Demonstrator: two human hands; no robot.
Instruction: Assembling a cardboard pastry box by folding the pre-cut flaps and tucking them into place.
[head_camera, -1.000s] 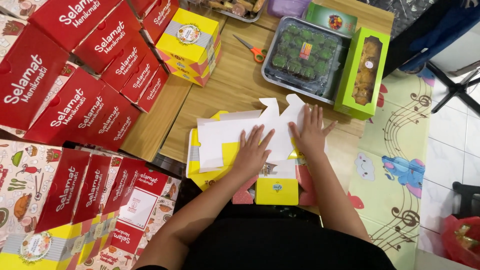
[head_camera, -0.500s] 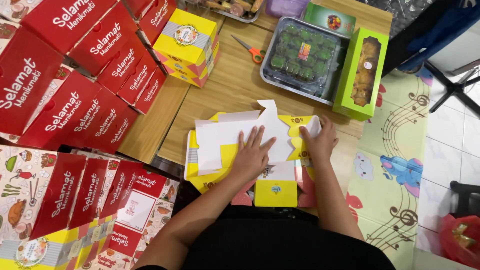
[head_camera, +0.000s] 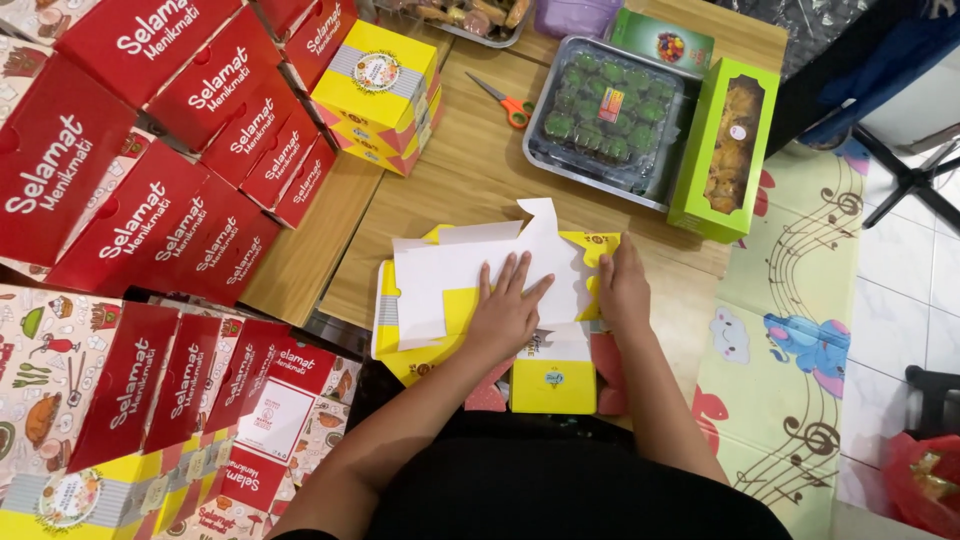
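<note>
1. Left hand (head_camera: 507, 312) pressed flat, fingers spread, on the unfolded yellow-white carton (head_camera: 470, 280) lying on the desk (head_camera: 480, 170).
2. Right hand (head_camera: 624, 288) curled, pinching carton's right flap.
3. Scissors (head_camera: 505, 102) well apart, further back.

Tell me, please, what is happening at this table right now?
A person is working on a flat, unfolded yellow and white carton blank that lies on the wooden table. The left hand presses flat on its white inner side, while the right hand grips its right edge. Beyond it lie orange-handled scissors, a clear tray of green cakes and a green box of pastries. Finished red boxes are stacked on the left.
</note>
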